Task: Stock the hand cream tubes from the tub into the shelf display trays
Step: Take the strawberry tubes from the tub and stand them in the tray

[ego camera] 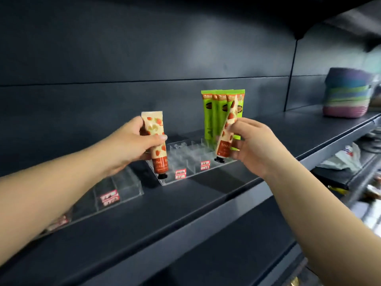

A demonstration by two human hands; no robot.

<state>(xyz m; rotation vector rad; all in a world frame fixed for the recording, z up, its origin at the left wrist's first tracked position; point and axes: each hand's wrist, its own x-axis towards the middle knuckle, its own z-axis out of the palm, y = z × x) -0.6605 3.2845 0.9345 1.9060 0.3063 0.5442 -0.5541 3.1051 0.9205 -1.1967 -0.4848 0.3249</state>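
1. Head view: green tubes (pixel 218 114) already stand at centre right in the clear tray (pixel 185 162).
2. Left hand (pixel 132 147) grips one strawberry tube (pixel 157 145); right hand (pixel 253 143) pinches another (pixel 225 139) (both unplaced, most slots empty).

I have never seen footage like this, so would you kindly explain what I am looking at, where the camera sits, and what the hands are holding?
There is no machine here: a person stocks a shop shelf, and the single picture comes from a camera worn on their head, looking forward and down. The left hand grips one strawberry tube, cap down, over the clear tray. The right hand holds a second strawberry tube at the tray's right end, in front of green tubes standing there. A second tray sits to the left on the dark shelf. A striped tub stands far right.
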